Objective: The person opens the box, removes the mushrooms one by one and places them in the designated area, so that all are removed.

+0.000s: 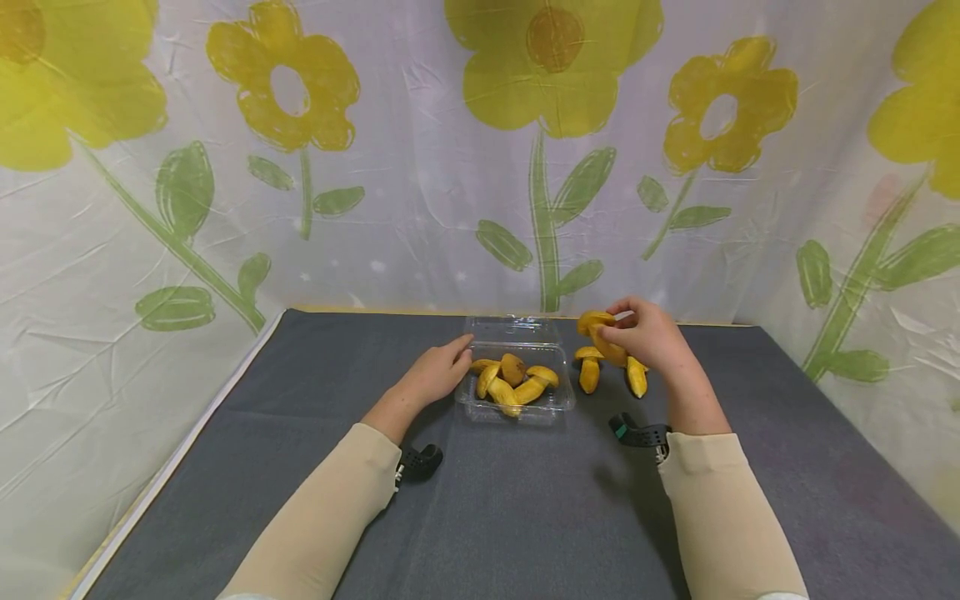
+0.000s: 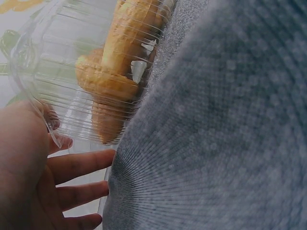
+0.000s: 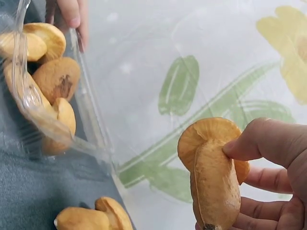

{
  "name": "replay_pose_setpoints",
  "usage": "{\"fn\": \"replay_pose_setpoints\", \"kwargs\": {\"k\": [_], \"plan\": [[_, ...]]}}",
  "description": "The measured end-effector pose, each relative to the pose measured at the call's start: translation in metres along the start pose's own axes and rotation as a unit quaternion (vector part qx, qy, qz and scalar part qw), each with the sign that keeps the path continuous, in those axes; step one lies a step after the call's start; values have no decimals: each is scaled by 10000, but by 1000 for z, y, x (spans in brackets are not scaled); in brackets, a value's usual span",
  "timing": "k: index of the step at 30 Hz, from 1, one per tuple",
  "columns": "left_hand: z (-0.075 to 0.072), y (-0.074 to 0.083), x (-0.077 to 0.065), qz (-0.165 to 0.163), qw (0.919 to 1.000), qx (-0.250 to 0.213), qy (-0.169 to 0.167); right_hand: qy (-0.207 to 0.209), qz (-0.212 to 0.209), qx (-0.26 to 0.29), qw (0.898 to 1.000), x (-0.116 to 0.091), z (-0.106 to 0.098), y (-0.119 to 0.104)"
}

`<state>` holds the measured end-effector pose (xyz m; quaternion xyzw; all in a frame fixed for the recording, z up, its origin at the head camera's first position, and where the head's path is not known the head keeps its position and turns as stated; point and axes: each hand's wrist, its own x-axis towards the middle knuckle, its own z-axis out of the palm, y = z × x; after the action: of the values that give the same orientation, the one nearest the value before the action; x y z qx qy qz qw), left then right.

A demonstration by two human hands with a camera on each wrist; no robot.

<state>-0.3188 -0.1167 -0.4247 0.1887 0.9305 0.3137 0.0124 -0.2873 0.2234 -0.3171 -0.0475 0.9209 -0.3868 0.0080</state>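
Observation:
A yellow mushroom (image 3: 215,182) with a broad cap and thick stem is pinched by my right hand (image 1: 647,337), thumb on the near side and fingers behind. It is held up above the table, right of a clear plastic container (image 1: 568,383). Several similar mushrooms (image 1: 501,390) lie inside that container, one with a dark patch on its cap. My left hand (image 1: 435,372) is at the container's left side and pinches its rim between thumb and index finger. The other left fingers (image 2: 81,194) stretch out below the rim, near the cloth.
Two more mushrooms lie on the dark grey tablecloth (image 1: 510,517): one mushroom (image 1: 589,377) right of the container, another mushroom (image 1: 637,379) under my right hand. The clear lid (image 1: 510,327) stands open at the back. A flower-printed curtain (image 1: 420,208) encloses the table behind and at the sides.

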Motion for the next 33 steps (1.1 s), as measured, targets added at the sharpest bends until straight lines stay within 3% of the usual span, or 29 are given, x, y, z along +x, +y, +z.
{"fn": "replay_pose_setpoints", "kwargs": {"k": [14, 33], "plan": [[1, 0, 0, -60, 10000, 63, 28, -66, 343, 25, 9994, 3, -12, 16], [3, 0, 1, -84, 9998, 151, 109, 209, 711, 346, 9967, 4, -24, 44]]}}
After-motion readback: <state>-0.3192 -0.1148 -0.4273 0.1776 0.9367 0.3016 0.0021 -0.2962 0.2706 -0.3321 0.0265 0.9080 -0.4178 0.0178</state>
